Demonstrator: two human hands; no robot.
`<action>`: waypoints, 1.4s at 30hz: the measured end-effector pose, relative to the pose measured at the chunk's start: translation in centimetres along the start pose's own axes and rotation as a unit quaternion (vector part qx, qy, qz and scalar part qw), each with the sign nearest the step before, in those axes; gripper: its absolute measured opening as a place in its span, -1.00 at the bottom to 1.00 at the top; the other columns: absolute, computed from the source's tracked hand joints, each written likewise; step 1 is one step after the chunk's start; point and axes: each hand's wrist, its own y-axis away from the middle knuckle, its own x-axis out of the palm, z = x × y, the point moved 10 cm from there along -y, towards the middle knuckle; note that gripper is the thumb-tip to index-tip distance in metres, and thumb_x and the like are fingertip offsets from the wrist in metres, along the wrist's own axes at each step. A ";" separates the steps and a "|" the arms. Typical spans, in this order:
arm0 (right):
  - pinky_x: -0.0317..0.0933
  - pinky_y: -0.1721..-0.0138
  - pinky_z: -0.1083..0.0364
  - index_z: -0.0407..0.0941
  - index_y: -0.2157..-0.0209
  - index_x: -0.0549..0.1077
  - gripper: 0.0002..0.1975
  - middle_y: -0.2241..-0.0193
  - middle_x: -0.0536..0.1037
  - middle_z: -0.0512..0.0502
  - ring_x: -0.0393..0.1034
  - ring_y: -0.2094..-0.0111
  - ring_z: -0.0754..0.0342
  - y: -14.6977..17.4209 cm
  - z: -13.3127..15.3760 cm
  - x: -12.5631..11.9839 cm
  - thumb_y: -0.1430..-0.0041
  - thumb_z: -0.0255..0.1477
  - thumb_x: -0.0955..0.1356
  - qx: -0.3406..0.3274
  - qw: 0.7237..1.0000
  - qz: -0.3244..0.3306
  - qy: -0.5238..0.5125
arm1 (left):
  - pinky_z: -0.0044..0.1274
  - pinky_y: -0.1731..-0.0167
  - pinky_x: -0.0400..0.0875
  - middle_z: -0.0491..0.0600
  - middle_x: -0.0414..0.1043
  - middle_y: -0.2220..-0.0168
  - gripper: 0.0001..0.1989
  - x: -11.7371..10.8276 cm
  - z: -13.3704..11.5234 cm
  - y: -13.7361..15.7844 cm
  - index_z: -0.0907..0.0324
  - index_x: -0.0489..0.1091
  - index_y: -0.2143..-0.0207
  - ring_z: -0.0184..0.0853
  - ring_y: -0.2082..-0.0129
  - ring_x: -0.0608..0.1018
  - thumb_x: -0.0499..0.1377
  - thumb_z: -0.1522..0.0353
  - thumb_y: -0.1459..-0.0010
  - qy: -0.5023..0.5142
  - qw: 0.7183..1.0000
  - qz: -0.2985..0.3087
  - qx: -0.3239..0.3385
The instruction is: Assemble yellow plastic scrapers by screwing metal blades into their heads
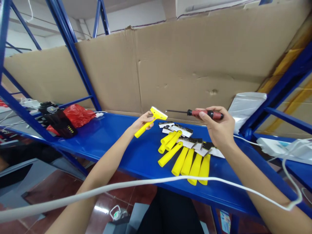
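My left hand (143, 122) is closed around a yellow scraper (143, 129), its wide head tilted up to the right above the blue shelf. In my right hand (220, 125) is a screwdriver (195, 112) with a red and black handle. Its thin dark shaft points left, and the tip is close to the scraper's head; whether they touch I cannot tell. Below and between my hands lie several more yellow scrapers (170, 154) in a fanned row, with black-and-white covers (184, 130) at their head ends.
Behind the blue shelf (136, 159) stands a cardboard wall (182, 65). A white cable (122, 184) crosses the front. At left are a black container (58, 122) and a red plastic bag (79, 116). A white packet (246, 109) leans at right, near a power strip (278, 148).
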 end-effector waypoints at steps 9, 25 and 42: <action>0.59 -0.17 -0.43 0.08 0.16 0.47 -0.56 0.10 0.78 -0.17 0.76 -0.02 -0.33 0.0 0.7 -1.2 -0.11 -0.14 0.68 -0.001 0.999 -0.031 0.015 | -0.66 0.71 0.26 -0.03 0.60 0.30 -0.41 2.1 2.6 0.1 0.13 0.41 -0.07 -0.37 0.59 0.58 0.59 0.29 -0.10 -0.046 0.994 0.080 -0.059; 0.61 -0.17 -0.33 0.04 0.15 0.57 -0.64 0.11 0.82 -0.14 0.77 -0.01 -0.28 2.3 -0.6 0.7 -0.18 -0.22 0.70 -0.007 0.995 0.036 0.097 | -0.64 0.72 0.26 0.12 0.66 0.12 -0.45 5.1 4.9 0.9 0.24 0.43 -0.18 -0.40 0.55 0.62 0.47 0.42 -0.18 -0.032 0.980 0.131 -0.150; 0.66 -0.06 -0.26 0.05 0.17 0.57 -0.66 0.11 0.82 -0.13 0.78 0.03 -0.25 2.7 -0.6 1.0 -0.20 -0.17 0.69 -0.019 0.988 0.048 0.143 | -0.66 0.73 0.25 0.11 0.68 0.15 -0.58 5.3 4.9 0.9 0.22 0.47 -0.08 -0.40 0.56 0.62 0.45 0.48 -0.21 -0.010 0.979 0.130 -0.155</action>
